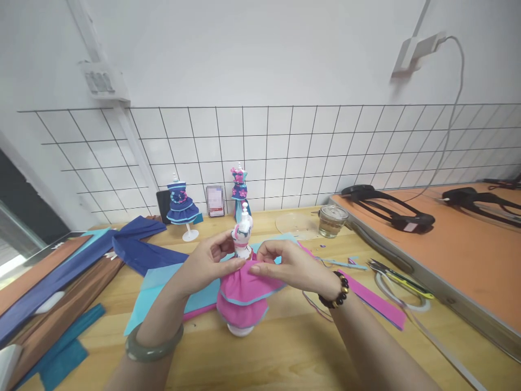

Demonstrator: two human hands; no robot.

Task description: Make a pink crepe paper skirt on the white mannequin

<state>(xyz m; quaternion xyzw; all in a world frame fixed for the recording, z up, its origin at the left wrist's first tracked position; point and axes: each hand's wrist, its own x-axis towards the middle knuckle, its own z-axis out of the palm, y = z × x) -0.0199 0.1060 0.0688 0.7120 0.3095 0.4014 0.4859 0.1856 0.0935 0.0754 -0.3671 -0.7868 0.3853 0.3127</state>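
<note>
Fingers (pixel 240 264) of both my hands are drawn in close together, pinching the top edge of the pink paper skirt (pixel 244 296) where it gathers at the waist of the small white mannequin (pixel 243 234). My left hand (pixel 207 263) comes in from the left side with thumb and fingertips nipped on the paper; my right hand (pixel 291 266) meets it from the right, fingertips pressed flat on the same gathered edge, the two hands nearly touching. The mannequin stands on its round base near the middle of the wooden surface (pixel 285 347), over light blue paper sheets (pixel 163 288), well back from the front edge. I judge the paper to be thin and easily creased, so squeezing too hard at the waist could tear it or flatten the ruffle with its blue trim. The stand looks light and narrow at the foot; a sideways push from either hand could tip it toward the finished blue dress model (pixel 180 206) or the second model (pixel 239 187) by the far edge. If my pinch slackens, the gathers could spring loose and the skirt slide down the body. A glass jar (pixel 332 220) and scissors (pixel 401 278) lie off to the right, clear of my wrists for now.
</note>
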